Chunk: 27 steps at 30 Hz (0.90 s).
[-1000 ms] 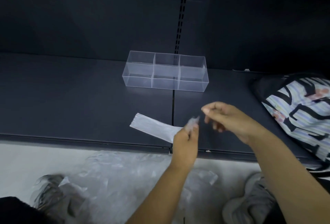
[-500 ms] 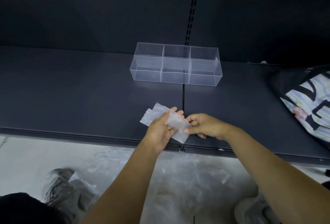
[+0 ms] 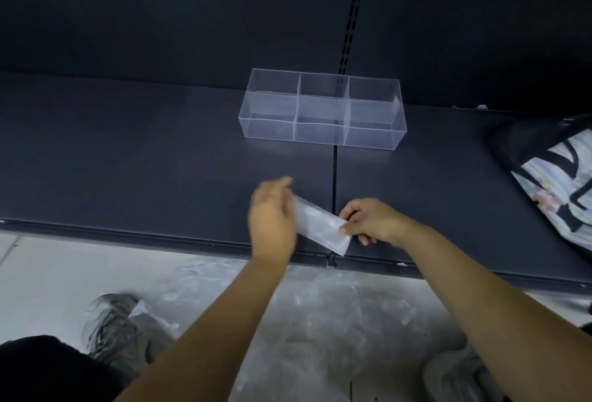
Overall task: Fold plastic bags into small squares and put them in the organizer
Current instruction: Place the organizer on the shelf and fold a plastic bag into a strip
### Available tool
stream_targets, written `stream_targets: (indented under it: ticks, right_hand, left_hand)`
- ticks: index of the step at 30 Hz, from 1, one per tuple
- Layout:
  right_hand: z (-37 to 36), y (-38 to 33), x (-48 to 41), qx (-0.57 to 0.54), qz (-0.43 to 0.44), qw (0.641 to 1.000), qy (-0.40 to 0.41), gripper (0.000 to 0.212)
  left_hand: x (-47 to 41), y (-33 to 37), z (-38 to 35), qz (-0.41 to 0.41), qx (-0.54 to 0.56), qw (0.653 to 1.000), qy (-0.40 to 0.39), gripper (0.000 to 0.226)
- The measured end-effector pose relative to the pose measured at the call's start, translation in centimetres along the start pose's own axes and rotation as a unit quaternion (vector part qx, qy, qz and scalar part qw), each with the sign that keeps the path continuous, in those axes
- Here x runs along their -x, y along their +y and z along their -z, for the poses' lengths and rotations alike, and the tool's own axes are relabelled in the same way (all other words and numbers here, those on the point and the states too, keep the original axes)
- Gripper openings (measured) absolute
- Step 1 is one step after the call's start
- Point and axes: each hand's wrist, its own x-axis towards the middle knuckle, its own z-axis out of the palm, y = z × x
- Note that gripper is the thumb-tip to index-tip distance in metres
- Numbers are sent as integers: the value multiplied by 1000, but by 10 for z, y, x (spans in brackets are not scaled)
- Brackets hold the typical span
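Observation:
A folded strip of clear plastic bag (image 3: 320,225) lies near the front edge of the dark shelf (image 3: 128,161). My right hand (image 3: 371,219) pinches the strip's right end with curled fingers. My left hand (image 3: 272,212) is blurred and lies flat over the strip's left part, fingers straight. The clear organizer (image 3: 322,110), with several compartments that look empty, stands farther back on the shelf, apart from both hands.
A patterned black-and-white bag (image 3: 551,177) lies on the shelf at the right. A heap of loose clear plastic bags (image 3: 304,321) covers the pale floor below the shelf edge. Grey shoes (image 3: 118,328) show at lower left and lower right.
The long strip has been folded over to a shorter piece. My left hand moved from its right end to lie flat on its left part; my right hand now pinches the right end.

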Motion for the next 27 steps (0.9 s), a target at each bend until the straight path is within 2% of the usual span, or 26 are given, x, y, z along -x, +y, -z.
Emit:
stream_targets:
  ticks: [1,3,5,7,8,11,13,15,16,19,21,23,25,27]
  right_hand:
    - [-1,-2,0,1,-2,1000,1,12]
    - [-1,-6,3,6,-7,1000,6,11]
    - [-2,-12,10,-6,-27,1000,5,9]
    - [-2,-18,19,-64,-57,996,3,12]
    - [-2,-21,23,-101,-72,992,-1,16]
    - [1,-29,37,-154,-80,985,-13,19]
    - [6,-29,43,-144,-40,988,26,18]
    - [12,-25,43,-132,27,988,80,25]
    - [12,-23,42,-134,55,986,78,32]
    - [-4,-16,34,-138,78,987,2,42]
    - [-19,-12,25,-126,67,990,15,33]
    - [-31,-10,17,-131,57,987,76,20]
    - [-38,-9,10,-151,48,979,131,10]
    - [-43,-9,6,-157,35,972,171,10]
  left_hand:
    - [14,6,-6,-72,-7,994,-87,32]
    - [41,8,-19,-119,-21,962,-244,55]
    - [59,1,-27,-127,-42,946,-294,77]
    - [65,-6,-29,-135,-49,946,-290,80]
    - [66,-8,-29,-134,-38,950,-279,75]
    - [62,-4,-24,-115,0,964,-240,42]
    - [56,0,-18,-87,16,966,-243,25]
    - [47,2,-13,-23,63,962,-264,41]
    - [42,3,-10,17,100,957,-271,45]
    - [24,3,-7,118,186,935,-279,34]
    - [14,1,-7,180,210,919,-281,36]
    - [8,-3,-8,223,224,906,-280,39]
    - [5,-5,-10,252,234,898,-275,40]
    - [4,-7,-13,264,243,897,-257,35]
